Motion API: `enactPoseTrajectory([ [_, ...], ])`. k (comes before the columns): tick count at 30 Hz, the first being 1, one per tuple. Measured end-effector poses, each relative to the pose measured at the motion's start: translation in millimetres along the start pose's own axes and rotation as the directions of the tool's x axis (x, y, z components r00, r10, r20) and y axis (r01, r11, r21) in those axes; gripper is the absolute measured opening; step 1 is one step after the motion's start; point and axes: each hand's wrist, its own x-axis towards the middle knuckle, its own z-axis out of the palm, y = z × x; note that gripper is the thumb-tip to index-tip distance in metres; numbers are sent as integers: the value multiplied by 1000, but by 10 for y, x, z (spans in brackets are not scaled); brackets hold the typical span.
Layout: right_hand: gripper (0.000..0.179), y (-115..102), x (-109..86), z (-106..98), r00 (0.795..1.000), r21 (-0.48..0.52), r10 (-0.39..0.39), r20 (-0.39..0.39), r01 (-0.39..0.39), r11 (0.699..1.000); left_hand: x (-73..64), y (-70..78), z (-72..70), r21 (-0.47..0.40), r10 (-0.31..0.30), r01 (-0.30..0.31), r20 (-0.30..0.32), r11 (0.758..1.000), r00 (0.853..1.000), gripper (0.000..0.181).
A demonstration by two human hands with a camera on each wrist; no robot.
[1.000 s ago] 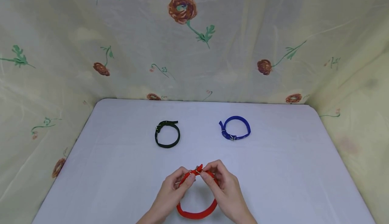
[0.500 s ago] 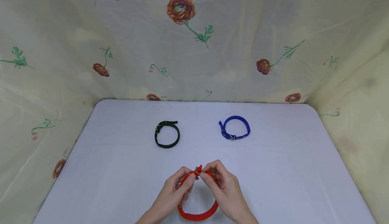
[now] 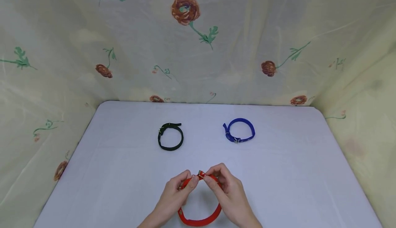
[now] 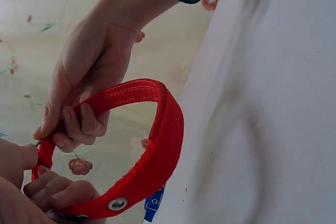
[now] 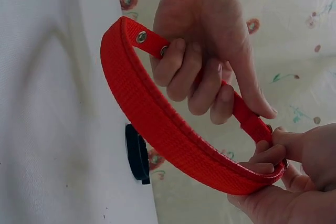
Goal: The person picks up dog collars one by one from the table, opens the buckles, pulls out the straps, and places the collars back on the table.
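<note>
A red collar (image 3: 198, 222) with metal eyelets is held up as a loop between both hands, low in the middle of the head view. Its metal buckle (image 3: 201, 173) lies between the two sets of fingertips. My left hand (image 3: 176, 192) grips the strap left of the buckle. In the right wrist view, the left fingers (image 5: 197, 85) curl round the eyelet strap, with the thumb stretched toward the buckle end. My right hand (image 3: 229, 190) pinches the collar at the buckle with thumb and forefinger. Fingers partly hide the buckle.
A black collar (image 3: 171, 149) lies buckled in a ring on the white table (image 3: 108, 186), beyond the hands to the left. A blue collar (image 3: 254, 130) lies likewise to the right. Flower-patterned cloth (image 3: 235, 70) encloses the table at the back and sides.
The pointed red strap tip that stuck up beyond the buckle is no longer seen there. The loop's lower part has shifted slightly left, showing an eyelet. Both hands stay nearly in place.
</note>
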Motion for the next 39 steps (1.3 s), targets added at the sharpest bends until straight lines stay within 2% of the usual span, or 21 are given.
enactPoseTrajectory([
  [6,10,3,-7,-10,1000,2,-21,1,21,1000,14,19,12,-2,-8,8,4,1000,1000,45],
  [10,10,2,-6,-19,1000,-8,-22,-3,22,1000,27,29,13,29,29,-29,4,999,1000,38],
  [15,14,-17,-7,-24,1000,-5,13,5,-13,1000,24,17,12,83,83,-82,-8,993,997,32],
  [20,15,-13,-4,-24,1000,1,-7,24,7,1000,29,3,7,96,90,-87,-25,992,996,31],
  [25,13,1,-1,-19,1000,-4,-16,24,16,1000,25,8,5,71,50,-47,-52,996,997,33],
  [33,11,-15,-8,-3,1000,30,-20,-24,21,999,23,-4,4,23,-29,31,-82,999,996,45],
  [39,14,-44,-14,-5,999,43,0,-45,2,999,33,-23,9,-31,-101,98,-136,995,986,53],
])
